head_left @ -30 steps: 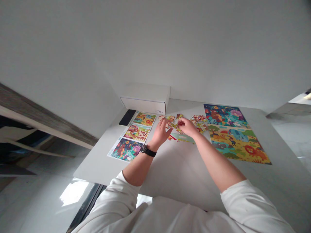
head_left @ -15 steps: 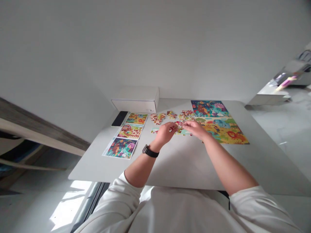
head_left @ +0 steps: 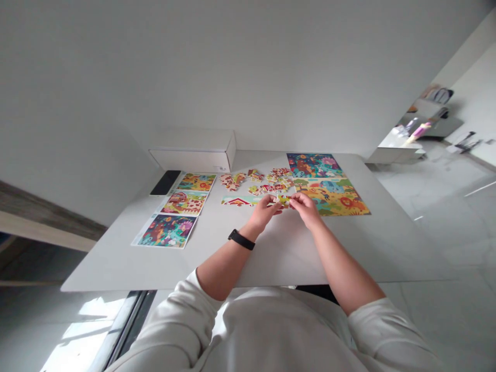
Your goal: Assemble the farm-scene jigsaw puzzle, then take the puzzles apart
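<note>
My left hand [head_left: 265, 213] and my right hand [head_left: 307, 208] are close together over the middle of the table, fingertips pinched. Between them is a small yellow-green jigsaw piece [head_left: 284, 200], its outline partly covered by the fingers. Left of my left hand lies a joined strip of puzzle [head_left: 237, 201] with a red barn roof on it. Just beyond the hands are loose red and white jigsaw pieces [head_left: 273, 188]. Further back are more small piles, among them cow-patterned pieces [head_left: 232, 181] and striped pieces [head_left: 255, 175].
Two assembled puzzles, a dark one [head_left: 314, 165] and a yellow safari one [head_left: 333, 197], lie at the right. On the left are a printed sheet of three pictures [head_left: 167, 230] and a black phone [head_left: 165, 183]. A white box [head_left: 191, 150] stands against the wall.
The view has swung to the right, so the table things appear further left. My hands have drawn nearer the table's front, and the yellow-green piece between them shows more clearly.
</note>
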Demonstrator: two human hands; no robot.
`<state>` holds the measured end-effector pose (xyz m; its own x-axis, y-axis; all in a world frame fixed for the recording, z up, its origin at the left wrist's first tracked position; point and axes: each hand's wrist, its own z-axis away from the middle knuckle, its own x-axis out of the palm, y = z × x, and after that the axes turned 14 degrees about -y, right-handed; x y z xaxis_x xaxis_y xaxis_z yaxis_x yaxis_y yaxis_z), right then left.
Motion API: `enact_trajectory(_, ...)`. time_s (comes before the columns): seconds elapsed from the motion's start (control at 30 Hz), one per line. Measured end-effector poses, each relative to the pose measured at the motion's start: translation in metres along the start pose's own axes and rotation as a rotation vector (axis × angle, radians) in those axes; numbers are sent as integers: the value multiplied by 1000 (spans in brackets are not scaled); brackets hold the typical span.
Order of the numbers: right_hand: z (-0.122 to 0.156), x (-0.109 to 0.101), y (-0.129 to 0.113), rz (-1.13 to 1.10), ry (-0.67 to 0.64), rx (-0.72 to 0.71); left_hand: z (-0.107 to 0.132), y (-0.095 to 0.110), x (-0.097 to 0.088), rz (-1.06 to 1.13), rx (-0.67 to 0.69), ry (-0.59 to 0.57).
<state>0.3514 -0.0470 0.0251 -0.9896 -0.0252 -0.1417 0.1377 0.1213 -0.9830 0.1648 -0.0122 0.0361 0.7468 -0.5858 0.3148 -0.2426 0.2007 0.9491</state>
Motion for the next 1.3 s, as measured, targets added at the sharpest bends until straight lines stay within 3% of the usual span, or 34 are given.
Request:
enact_trajectory(0.23,1,0,5,47,-64,-22,3,1,-13,-23,26,14)
enact_trajectory(0.57,4,0,0,145,-113,-9,6,-1,-13,-60,-21,61)
enact_trajectory(0.8,6,-6,-2,82,-145,-10,6,-7,-10,-74,2,69)
enact_trajectory(1.0,3,-22,1,76,-36,5,4,-6,-14,-105,-29,85)
enact_trajectory(1.17,1,-35,10,222,176,4,2,-12,-21,-339,89,113)
enact_trajectory(1.3,2,-28,14,465,139,36,8,-18,-20,-785,218,37)
